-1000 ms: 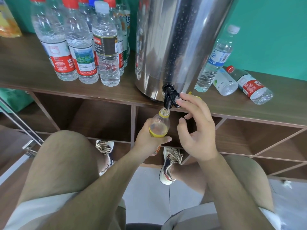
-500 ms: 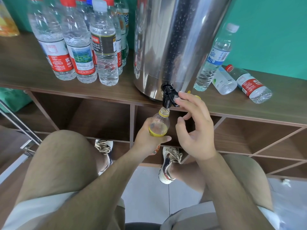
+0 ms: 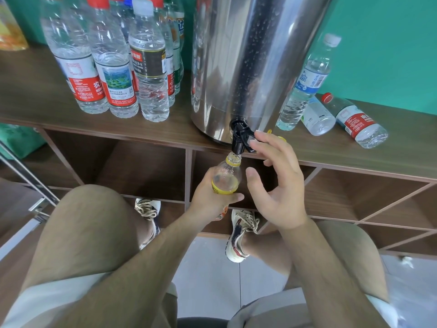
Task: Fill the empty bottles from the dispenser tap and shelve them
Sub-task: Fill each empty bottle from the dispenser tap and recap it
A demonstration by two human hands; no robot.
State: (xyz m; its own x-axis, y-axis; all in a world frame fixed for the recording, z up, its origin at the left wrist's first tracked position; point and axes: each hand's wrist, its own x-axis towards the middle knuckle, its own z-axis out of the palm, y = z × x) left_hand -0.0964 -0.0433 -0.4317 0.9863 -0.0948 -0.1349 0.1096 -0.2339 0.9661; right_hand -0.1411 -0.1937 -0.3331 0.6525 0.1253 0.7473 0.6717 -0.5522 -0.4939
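Seeming thin and crushable, the bottle (image 3: pixel 227 177) is gripped mid-body by the left hand (image 3: pixel 211 197), the tap (image 3: pixel 240 138) at its twelve o'clock touched by the spread right hand (image 3: pixel 277 185).

The left hand (image 3: pixel 210 197) wraps around the lower body of a small yellow-labelled bottle (image 3: pixel 227 176), with the thumb across its near side, and holds it neck up. The right hand (image 3: pixel 279 192) is raised just beside it. Its fingers are loosely extended and spread, the thumb held apart, and the index fingertip rests on the black tap lever (image 3: pixel 247 138). Both bare forearms reach forward and converge.
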